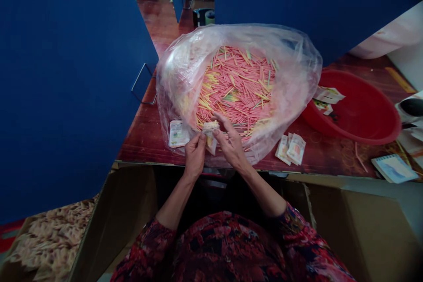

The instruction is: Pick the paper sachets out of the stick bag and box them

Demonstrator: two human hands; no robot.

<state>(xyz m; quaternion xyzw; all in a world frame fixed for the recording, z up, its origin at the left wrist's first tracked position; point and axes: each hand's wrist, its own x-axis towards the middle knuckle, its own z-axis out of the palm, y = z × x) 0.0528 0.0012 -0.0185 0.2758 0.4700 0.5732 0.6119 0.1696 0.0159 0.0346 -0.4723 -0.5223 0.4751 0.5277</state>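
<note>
A large clear plastic bag (294, 66) lies open on the dark red table, full of thin pink, yellow and green sticks (238, 83). At its near edge my left hand (195, 154) pinches a small printed packet (210, 141) with pale stick ends showing at its top. My right hand (231, 143) is on the packet's other side, thumb against it and fingers curved over the sticks. A stack of flat printed packets (178, 133) lies left of my hands, partly by the bag's film. Two more filled packets (296, 149) rest to the right.
A red basin (360, 105) holding printed wrappers (328, 95) stands at the right, with a small spiral notebook (394, 168) before it. Blue panels (72, 75) rise at left and behind. Cardboard boxes (370, 229) are below the table edge. Part of a person shows at the top left.
</note>
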